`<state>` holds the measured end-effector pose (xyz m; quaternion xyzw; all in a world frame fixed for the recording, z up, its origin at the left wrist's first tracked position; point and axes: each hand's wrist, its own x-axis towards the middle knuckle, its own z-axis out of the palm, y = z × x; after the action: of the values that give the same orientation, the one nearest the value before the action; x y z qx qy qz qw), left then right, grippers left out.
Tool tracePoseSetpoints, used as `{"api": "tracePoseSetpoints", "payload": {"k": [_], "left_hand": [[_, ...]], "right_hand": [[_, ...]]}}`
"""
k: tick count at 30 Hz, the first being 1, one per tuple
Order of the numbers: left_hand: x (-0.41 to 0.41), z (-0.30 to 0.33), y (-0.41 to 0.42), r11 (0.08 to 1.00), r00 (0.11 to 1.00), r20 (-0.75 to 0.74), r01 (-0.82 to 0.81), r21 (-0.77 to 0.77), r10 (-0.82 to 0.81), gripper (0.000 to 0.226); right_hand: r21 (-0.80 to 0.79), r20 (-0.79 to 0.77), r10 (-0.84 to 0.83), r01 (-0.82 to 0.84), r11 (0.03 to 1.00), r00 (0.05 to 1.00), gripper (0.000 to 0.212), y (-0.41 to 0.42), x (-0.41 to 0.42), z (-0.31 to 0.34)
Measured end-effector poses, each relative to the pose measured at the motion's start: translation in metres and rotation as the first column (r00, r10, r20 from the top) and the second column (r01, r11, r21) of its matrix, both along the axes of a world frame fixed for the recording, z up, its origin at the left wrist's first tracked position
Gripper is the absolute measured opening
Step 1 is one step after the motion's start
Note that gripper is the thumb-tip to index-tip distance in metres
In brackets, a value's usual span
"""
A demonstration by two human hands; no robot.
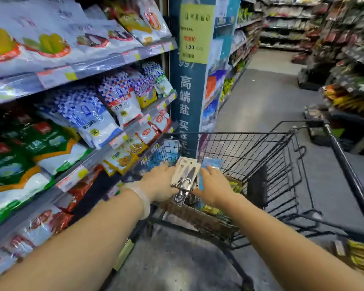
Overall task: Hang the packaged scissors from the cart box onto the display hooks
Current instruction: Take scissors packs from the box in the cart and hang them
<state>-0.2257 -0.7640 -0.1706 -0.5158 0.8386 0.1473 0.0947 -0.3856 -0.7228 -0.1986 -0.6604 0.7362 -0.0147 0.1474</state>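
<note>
Plastic bags on shelves (51,85): stacked at the left in sloping rows, white packs above, blue-checked ones in the middle, green and red ones lower down.
Left hand (159,183): seen from the back over the near left corner of the cart, fingers curled round the left edge of the packaged scissors; a pale bangle (142,198) is worn at the wrist.
Packaged scissors (185,177): a pale card with steel blades and handles, held tilted between both hands, above the box.
Right hand (214,185): laid against the right side of the pack, fingers reaching forward onto a blue pack (210,164); whether it is gripped cannot be told.
Box (198,217): brown cardboard, set inside the cart, below the hands.
Cart (282,164): black wire, standing on the grey aisle floor to the right.
</note>
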Motion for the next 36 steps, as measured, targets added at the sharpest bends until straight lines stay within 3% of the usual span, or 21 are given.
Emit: {"api": "tracePoseSetpoints", "payload": {"k": [6,15,18,22,24,26,30,34,36], "left_hand": [[-0.022,-0.064,-0.099,0.991,0.999,0.048,0.016,0.131,-0.022,0.075],[-0.048,-0.17,-0.23,0.919,0.991,0.058,-0.134,0.37,0.121,0.065],[-0.055,-0.208,-0.251,0.883,0.988,0.037,-0.15,0.445,0.15,0.053],[-0.065,-0.242,-0.273,0.822,0.982,0.026,-0.171,0.544,0.187,0.048],[-0.073,-0.25,-0.282,0.775,0.964,-0.049,-0.18,0.606,0.262,0.031],[-0.08,-0.255,-0.286,0.714,0.928,-0.105,-0.2,0.671,0.359,0.019],[-0.078,-0.274,-0.288,0.631,0.878,-0.029,-0.319,0.707,0.477,0.05],[-0.068,-0.286,-0.292,0.477,0.744,-0.038,-0.387,0.789,0.667,0.05],[-0.062,-0.284,-0.298,0.345,0.626,-0.038,-0.378,0.859,0.779,0.04]], "right_hand": [[0.166,0.099,-0.123,0.106,0.981,0.987,0.067,-0.093,-0.034,-0.06],[0.437,0.299,-0.342,0.191,0.879,0.891,0.056,-0.211,-0.061,-0.16],[0.5,0.401,-0.485,0.258,0.827,0.777,0.058,-0.231,-0.06,-0.195],[0.551,0.519,-0.668,0.39,0.738,0.533,0.052,-0.249,-0.054,-0.239],[0.589,0.501,-0.754,0.472,0.656,0.424,0.043,-0.255,-0.052,-0.256],[0.602,0.482,-0.783,0.501,0.622,0.392,0.012,-0.258,-0.051,-0.27],[0.615,0.456,-0.811,0.528,0.585,0.367,0.028,-0.257,-0.049,-0.286],[0.604,0.544,-0.807,0.56,0.567,0.231,0.009,-0.256,-0.052,-0.281],[0.62,0.581,-0.797,0.545,0.565,0.165,0.015,-0.263,-0.055,-0.271]]}}
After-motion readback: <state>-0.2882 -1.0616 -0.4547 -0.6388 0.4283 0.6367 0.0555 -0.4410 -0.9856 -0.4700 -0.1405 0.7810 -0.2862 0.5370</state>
